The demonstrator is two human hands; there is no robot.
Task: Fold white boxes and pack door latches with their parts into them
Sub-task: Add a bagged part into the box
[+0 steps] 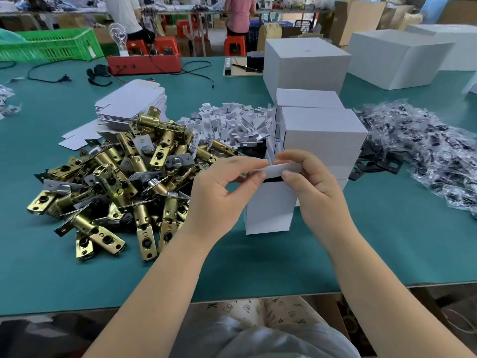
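Hands meet over a small upright white cardboard box [269,210] standing on the teal-covered desk [387,241] near its front edge. Left hand [222,187] has its grip clamped on the left end of the box's white top flap [277,169], thumb and forefinger pinching it; right hand [312,182] pinches the flap's right end the same way, fingers curled over it. Under the raised flap a dark opening shows; what lies inside cannot be told. To the left lies a heap of brass-coloured metal door latches [121,184] with silver faceplates, reaching almost to the left wrist. Behind the heap sits a stack of flat unfolded white box blanks [131,102], and beside that a pile of small white folded card inserts [232,125]. Directly behind the held box rises a stack of closed white boxes [320,130]. To the right spreads a mass of clear plastic bags holding dark parts [426,148], with loose black plates [374,165] at its near edge
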